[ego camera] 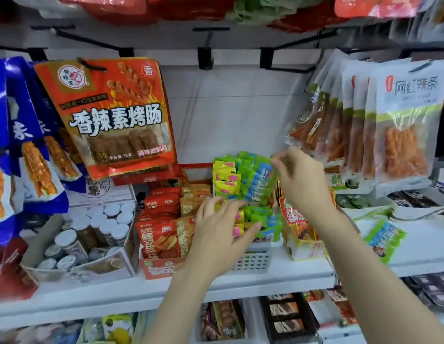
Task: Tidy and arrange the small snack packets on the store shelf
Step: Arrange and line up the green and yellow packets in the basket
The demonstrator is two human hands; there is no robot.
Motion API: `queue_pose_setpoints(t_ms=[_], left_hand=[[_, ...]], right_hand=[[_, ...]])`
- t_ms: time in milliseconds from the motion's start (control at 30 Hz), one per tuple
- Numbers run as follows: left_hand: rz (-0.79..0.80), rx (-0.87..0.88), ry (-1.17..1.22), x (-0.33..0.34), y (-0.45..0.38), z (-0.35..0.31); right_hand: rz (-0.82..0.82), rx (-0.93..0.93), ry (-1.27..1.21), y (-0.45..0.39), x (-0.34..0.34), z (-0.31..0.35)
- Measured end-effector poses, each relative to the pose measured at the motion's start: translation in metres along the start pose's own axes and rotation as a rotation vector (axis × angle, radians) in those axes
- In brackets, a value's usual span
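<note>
A white slotted basket (253,261) on the shelf holds several small green, yellow and blue snack packets (231,180), some standing at the back and some lying in front. My right hand (303,180) pinches the top of a green-and-blue packet (260,184) that stands tilted over the basket. My left hand (218,234) rests with spread fingers on the low packets at the basket's front. One more green-and-blue packet (384,239) lies loose on the white shelf (303,271) to the right.
Left of the basket stands a red carton of orange packets (164,234), then a box of white-lidded jars (92,229). A yellow-and-red carton (300,229) stands right of it. Hanging bags (111,115) and clear bags of spicy strips (394,120) crowd above.
</note>
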State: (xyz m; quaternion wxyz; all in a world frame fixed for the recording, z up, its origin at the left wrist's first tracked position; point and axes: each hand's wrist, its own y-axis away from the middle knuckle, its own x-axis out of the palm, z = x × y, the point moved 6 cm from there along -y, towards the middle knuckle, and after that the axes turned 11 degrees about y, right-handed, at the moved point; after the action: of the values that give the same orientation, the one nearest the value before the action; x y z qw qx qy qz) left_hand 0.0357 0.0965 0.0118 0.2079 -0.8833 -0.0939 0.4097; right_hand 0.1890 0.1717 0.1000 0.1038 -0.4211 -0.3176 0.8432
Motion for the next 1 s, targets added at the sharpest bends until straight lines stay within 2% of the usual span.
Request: queue_pose_setpoints(t_ms=[133,233,433,600,800,900,1000], left_hand=[[0.073,-0.028,0.049,-0.005,0.006,0.001],[0.09,-0.038,0.074,-0.009,0.003,-0.002],[0.117,-0.051,0.175,-0.013,0.004,-0.007],[-0.14,-0.037,0.418,-0.031,0.016,-0.027],[0.027,-0.311,0.959,-0.004,0.026,-0.041],[0.145,-0.392,1.144,0.01,0.031,-0.046],[0.07,-0.468,1.241,0.012,0.036,-0.045]], right_hand=[[-0.24,0.037,-0.094,0.001,-0.063,0.004],[-0.335,0.108,-0.147,0.012,-0.085,-0.008],[-0.249,0.249,-0.34,0.02,-0.071,-0.043],[-0.242,0.276,-0.429,0.014,-0.086,-0.06],[-0.183,0.287,-0.605,0.012,-0.099,-0.054],[-0.114,0.249,-0.615,0.012,-0.095,-0.045],[-0.105,0.256,-0.493,0.012,-0.086,-0.045]])
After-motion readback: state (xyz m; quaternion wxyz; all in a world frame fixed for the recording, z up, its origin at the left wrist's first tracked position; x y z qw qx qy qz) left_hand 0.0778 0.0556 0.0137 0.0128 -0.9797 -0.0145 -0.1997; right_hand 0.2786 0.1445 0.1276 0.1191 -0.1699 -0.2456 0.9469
